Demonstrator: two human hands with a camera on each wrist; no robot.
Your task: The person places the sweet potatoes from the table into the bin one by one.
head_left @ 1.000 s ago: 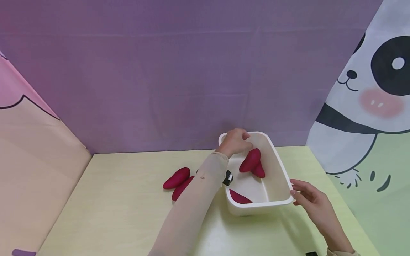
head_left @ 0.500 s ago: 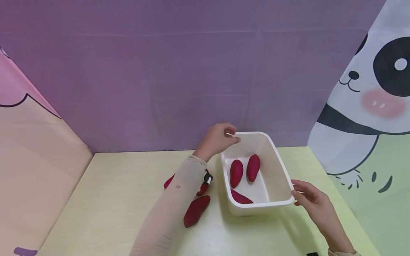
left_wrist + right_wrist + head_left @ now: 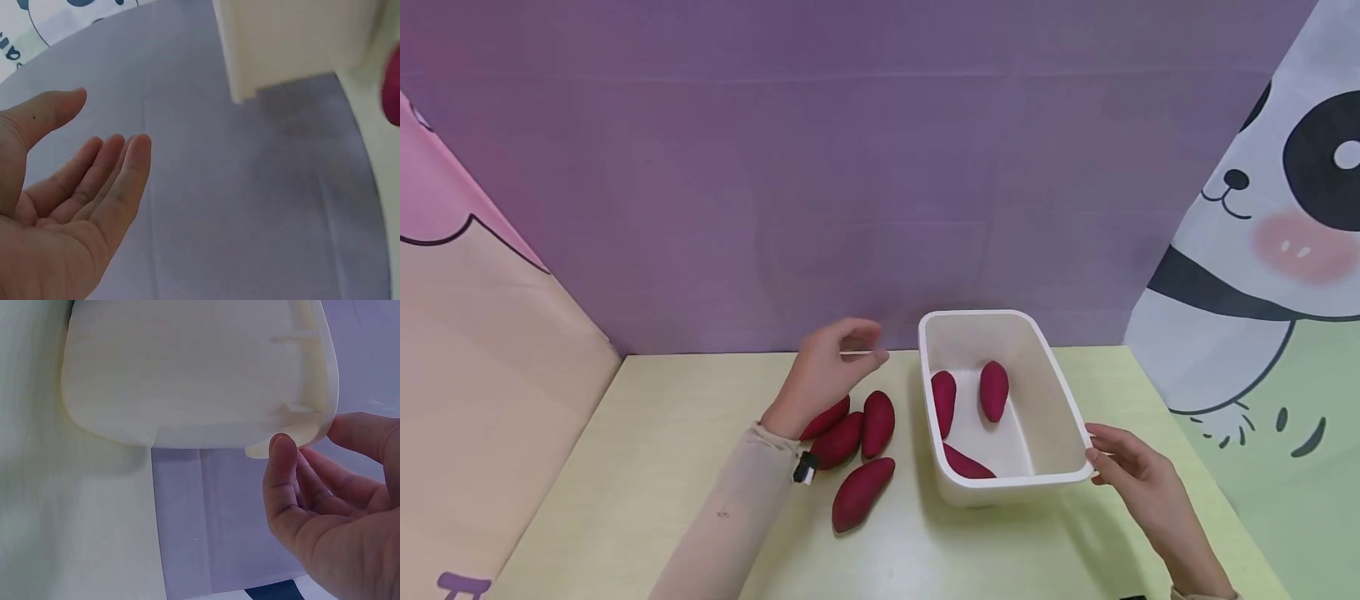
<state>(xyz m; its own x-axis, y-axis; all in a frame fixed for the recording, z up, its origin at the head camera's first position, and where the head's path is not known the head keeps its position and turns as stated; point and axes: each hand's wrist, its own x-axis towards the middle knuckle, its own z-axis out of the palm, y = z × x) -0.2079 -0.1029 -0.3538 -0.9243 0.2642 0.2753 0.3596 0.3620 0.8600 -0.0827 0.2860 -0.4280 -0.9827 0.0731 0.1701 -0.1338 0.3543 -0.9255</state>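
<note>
My left hand [image 3: 831,367] hovers over the table behind a cluster of red-skinned sweet potatoes [image 3: 859,496], fingers relaxed and nothing in them. The left wrist view shows the palm and spread thumb of that left hand [image 3: 69,206]. To its right stands a white plastic bin [image 3: 1026,481], with three sweet potatoes [image 3: 994,392] on its floor, two of them partly hidden by the near left walls. My right hand [image 3: 1138,479] pinches the bin's near right corner; in the right wrist view, thumb and fingers of this right hand [image 3: 350,525] sit at the rim.
The pale wooden table [image 3: 662,483] ends at a purple backdrop [image 3: 775,183] just behind the bin. A panda-printed cloth [image 3: 1262,250] rises at the right, and a beige and pink one [image 3: 482,375] at the left.
My left hand has come out of the bin and moved left over the loose sweet potatoes. The sweet potatoes inside the bin have settled apart. The right hand has stayed at the bin's corner.
</note>
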